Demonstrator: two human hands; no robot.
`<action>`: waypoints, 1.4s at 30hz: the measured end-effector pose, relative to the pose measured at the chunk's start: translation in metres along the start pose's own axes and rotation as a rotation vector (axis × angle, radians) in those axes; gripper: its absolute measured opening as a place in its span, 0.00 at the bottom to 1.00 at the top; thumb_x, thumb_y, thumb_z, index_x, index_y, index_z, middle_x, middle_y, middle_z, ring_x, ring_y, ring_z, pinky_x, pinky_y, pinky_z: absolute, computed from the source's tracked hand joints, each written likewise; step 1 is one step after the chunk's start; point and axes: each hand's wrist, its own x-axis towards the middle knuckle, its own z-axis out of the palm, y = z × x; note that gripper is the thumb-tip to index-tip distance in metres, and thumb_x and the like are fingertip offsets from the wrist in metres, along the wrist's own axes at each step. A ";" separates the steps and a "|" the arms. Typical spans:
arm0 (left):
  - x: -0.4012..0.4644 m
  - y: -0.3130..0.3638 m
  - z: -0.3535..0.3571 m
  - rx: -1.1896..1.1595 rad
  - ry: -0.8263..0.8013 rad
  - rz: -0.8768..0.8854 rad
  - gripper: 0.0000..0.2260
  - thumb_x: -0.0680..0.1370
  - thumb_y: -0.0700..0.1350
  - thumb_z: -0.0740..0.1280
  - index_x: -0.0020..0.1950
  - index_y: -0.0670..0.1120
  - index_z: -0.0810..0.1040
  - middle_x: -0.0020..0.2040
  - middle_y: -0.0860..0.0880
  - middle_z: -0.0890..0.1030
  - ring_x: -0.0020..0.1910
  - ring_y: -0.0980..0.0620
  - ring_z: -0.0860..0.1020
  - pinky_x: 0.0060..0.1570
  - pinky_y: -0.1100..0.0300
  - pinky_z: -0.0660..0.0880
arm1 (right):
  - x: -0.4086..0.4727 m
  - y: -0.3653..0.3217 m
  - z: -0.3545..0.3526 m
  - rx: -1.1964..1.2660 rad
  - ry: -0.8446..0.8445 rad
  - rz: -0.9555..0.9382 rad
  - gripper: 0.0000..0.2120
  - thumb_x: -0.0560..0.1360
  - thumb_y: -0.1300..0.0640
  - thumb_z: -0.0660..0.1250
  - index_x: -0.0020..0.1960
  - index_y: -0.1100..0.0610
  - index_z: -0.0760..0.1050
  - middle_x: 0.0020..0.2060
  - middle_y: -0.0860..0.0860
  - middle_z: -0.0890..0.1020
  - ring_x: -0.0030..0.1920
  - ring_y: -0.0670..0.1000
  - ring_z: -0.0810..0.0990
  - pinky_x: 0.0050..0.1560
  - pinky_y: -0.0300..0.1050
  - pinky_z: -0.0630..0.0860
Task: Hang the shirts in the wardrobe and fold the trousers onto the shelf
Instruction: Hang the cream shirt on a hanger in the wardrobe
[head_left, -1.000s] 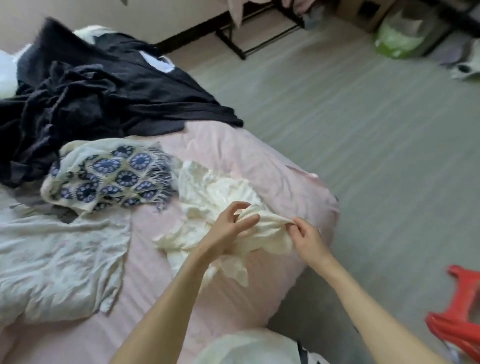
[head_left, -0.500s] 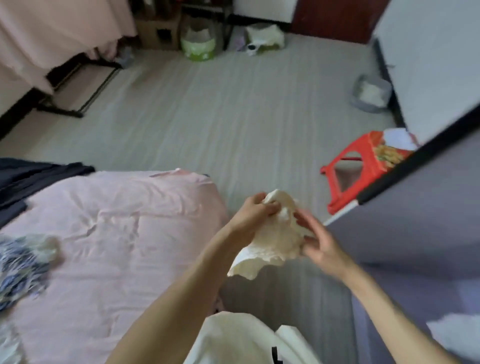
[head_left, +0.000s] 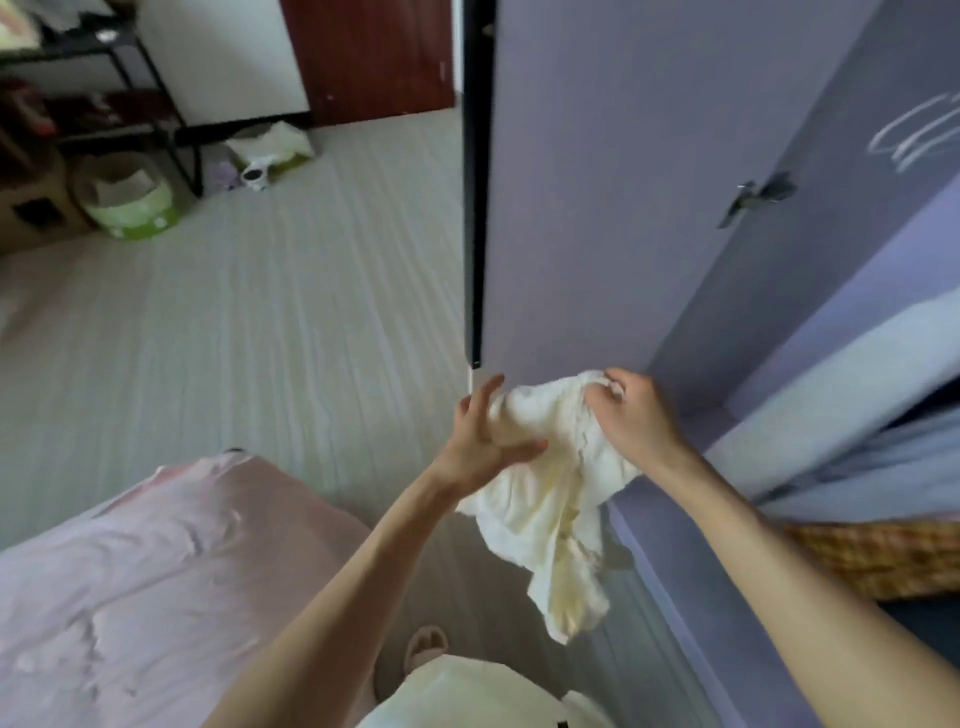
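The cream garment (head_left: 550, 499) you are holding is bunched and crumpled, soft thin cloth with faint yellowish shading in its folds, and its loose end hangs down toward 6 o'clock above the floor (head_left: 234, 322). It is held in the air between the bed (head_left: 156, 571) at 8 o'clock and the purple wardrobe (head_left: 597, 182) at 1 o'clock. Your left hand (head_left: 483, 436) grips the wad from its 9 o'clock side, thumb pressed across the cloth and fingers spread upward. Your right hand (head_left: 636, 415) is clenched on the top edge at 2 o'clock, knuckles up, wrist bent down. Both forearms reach forward, bare. A green tub (head_left: 130, 202) sits far off at 10 o'clock.
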 end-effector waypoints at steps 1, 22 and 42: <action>0.003 0.004 0.014 0.083 -0.062 0.060 0.39 0.68 0.48 0.76 0.73 0.52 0.58 0.68 0.50 0.59 0.67 0.52 0.61 0.66 0.59 0.63 | 0.003 -0.005 -0.013 -0.015 0.032 0.010 0.18 0.72 0.62 0.61 0.28 0.55 0.57 0.24 0.49 0.61 0.30 0.51 0.60 0.32 0.45 0.59; 0.117 0.092 0.092 0.793 -0.142 0.317 0.09 0.78 0.44 0.57 0.54 0.44 0.75 0.55 0.41 0.78 0.53 0.38 0.76 0.48 0.53 0.72 | -0.013 0.086 -0.200 -0.111 0.847 0.539 0.14 0.78 0.59 0.55 0.62 0.60 0.70 0.59 0.61 0.75 0.58 0.61 0.73 0.57 0.52 0.70; 0.222 0.281 0.170 0.563 0.253 0.630 0.11 0.75 0.42 0.61 0.53 0.51 0.79 0.49 0.45 0.82 0.51 0.39 0.77 0.47 0.54 0.73 | 0.210 0.128 -0.285 0.508 0.587 0.321 0.13 0.78 0.66 0.56 0.61 0.62 0.71 0.46 0.57 0.74 0.38 0.51 0.73 0.38 0.42 0.73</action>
